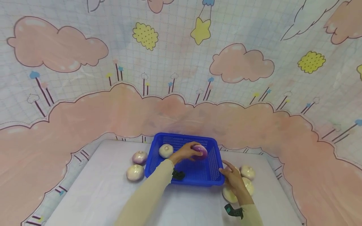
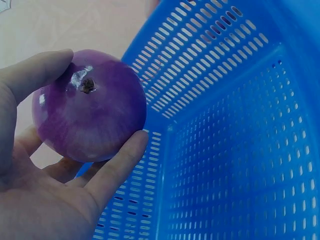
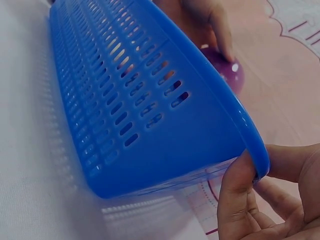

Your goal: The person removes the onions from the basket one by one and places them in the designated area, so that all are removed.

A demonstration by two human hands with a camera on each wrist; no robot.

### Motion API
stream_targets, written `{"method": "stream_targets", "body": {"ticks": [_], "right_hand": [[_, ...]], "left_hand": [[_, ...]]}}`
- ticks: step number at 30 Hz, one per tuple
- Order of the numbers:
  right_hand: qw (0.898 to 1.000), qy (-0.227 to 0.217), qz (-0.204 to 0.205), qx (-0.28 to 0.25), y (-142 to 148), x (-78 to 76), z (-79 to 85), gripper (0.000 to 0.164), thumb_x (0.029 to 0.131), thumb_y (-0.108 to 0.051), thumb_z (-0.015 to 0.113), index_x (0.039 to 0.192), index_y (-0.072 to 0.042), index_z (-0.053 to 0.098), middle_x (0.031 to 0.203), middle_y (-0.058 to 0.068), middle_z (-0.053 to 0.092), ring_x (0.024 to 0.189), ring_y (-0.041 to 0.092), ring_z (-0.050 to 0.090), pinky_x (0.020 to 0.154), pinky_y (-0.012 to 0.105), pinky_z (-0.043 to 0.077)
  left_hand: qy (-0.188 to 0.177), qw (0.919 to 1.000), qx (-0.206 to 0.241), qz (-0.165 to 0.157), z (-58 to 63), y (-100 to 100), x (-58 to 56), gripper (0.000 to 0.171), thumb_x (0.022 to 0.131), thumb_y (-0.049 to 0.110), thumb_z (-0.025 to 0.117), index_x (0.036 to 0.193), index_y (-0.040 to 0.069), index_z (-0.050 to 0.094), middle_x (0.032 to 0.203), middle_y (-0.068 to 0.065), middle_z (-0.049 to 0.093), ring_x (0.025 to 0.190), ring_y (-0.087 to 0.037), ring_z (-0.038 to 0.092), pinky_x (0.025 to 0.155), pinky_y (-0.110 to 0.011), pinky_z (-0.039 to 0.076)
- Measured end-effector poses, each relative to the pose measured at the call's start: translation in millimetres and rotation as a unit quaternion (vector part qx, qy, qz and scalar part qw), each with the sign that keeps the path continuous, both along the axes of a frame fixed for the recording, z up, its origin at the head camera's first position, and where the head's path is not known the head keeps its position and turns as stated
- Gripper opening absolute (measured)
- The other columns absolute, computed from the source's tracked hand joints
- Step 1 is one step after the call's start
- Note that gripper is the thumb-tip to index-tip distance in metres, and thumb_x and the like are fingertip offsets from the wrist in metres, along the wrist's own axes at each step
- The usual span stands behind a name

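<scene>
My left hand grips a shiny purple onion over the blue plastic basket, thumb on one side and fingers curled under the other. The left wrist view shows the purple onion with its brown stem end facing the camera and the slotted walls beyond it. My right hand pinches the basket's right rim; in the right wrist view its thumb and fingers close round a rim corner. A pale onion lies inside the basket at the back left.
Left of the basket, a purple-tinged onion and a pale onion sit on the white table. Several pale onions lie at the right, partly behind my right hand. A cloud-printed cloth hangs behind the table.
</scene>
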State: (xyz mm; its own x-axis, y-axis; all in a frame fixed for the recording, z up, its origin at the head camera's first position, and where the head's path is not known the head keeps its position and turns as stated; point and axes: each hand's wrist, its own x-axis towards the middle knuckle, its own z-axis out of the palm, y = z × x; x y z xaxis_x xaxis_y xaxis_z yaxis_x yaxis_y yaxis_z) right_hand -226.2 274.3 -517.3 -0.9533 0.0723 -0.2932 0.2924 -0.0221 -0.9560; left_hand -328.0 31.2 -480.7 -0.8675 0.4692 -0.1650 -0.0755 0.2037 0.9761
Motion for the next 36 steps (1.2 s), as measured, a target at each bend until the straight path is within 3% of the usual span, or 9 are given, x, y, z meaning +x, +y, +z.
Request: {"method": "stream_targets", "body": {"ticks": [9, 15, 19, 23, 28, 36], "right_hand": [[1.000, 0.003, -0.003, -0.007, 1.2, -1.1, -0.7, 0.057, 0.096, -0.008, 0.058, 0.149, -0.015, 0.039, 0.098, 0.004, 0.063, 0.083, 0.014, 0.063, 0.070, 0.027, 0.056], [1.000, 0.000, -0.006, -0.010, 0.0, -0.7, -1.6, 0.055, 0.097, -0.008, 0.057, 0.149, -0.016, 0.040, 0.097, 0.003, 0.062, 0.080, 0.013, 0.062, 0.068, 0.026, 0.055], [1.000, 0.000, -0.005, -0.007, 0.1, -0.2, -1.4, 0.055, 0.097, -0.009, 0.057, 0.149, -0.017, 0.040, 0.100, 0.004, 0.063, 0.081, 0.012, 0.063, 0.068, 0.026, 0.055], [1.000, 0.003, -0.003, -0.003, 0.2, 0.2, -0.5, 0.057, 0.096, -0.010, 0.058, 0.149, -0.016, 0.039, 0.103, 0.005, 0.063, 0.083, 0.012, 0.064, 0.070, 0.027, 0.056], [1.000, 0.006, -0.003, -0.005, -0.6, 0.2, -1.4, 0.056, 0.095, -0.009, 0.059, 0.148, -0.015, 0.041, 0.092, 0.000, 0.066, 0.076, 0.010, 0.065, 0.066, 0.025, 0.056], [1.000, 0.011, 0.002, 0.005, 0.2, 1.6, 1.2, 0.057, 0.096, -0.011, 0.060, 0.150, -0.014, 0.039, 0.086, -0.003, 0.066, 0.072, 0.008, 0.062, 0.063, 0.022, 0.053]], "left_hand": [[0.045, 0.9987, -0.023, -0.001, 10.0, -13.7, 11.2, 0.053, 0.086, 0.015, 0.075, 0.134, 0.009, 0.055, 0.133, -0.021, 0.055, 0.120, -0.036, 0.059, 0.084, -0.040, 0.060], [0.061, 0.9981, 0.006, 0.000, 12.9, -28.6, 15.0, 0.053, 0.087, 0.014, 0.075, 0.136, 0.010, 0.053, 0.134, -0.019, 0.054, 0.120, -0.035, 0.058, 0.088, -0.042, 0.058], [0.082, 0.9966, -0.001, 0.011, 13.3, -38.7, 17.0, 0.055, 0.086, 0.017, 0.076, 0.136, 0.013, 0.053, 0.135, -0.016, 0.056, 0.121, -0.033, 0.058, 0.088, -0.039, 0.058], [0.128, 0.9910, -0.033, 0.019, 14.9, -48.5, 21.3, 0.058, 0.085, 0.023, 0.078, 0.137, 0.015, 0.054, 0.134, -0.014, 0.059, 0.118, -0.030, 0.059, 0.092, -0.041, 0.056], [0.185, 0.9787, -0.083, 0.030, 17.4, -59.2, 27.6, 0.059, 0.083, 0.029, 0.079, 0.136, 0.019, 0.055, 0.134, -0.010, 0.060, 0.116, -0.027, 0.060, 0.094, -0.044, 0.053], [0.208, 0.9726, -0.085, 0.059, 26.6, -77.0, 38.9, 0.061, 0.082, 0.030, 0.079, 0.137, 0.020, 0.055, 0.135, -0.009, 0.059, 0.110, -0.026, 0.063, 0.085, -0.038, 0.057]]}}
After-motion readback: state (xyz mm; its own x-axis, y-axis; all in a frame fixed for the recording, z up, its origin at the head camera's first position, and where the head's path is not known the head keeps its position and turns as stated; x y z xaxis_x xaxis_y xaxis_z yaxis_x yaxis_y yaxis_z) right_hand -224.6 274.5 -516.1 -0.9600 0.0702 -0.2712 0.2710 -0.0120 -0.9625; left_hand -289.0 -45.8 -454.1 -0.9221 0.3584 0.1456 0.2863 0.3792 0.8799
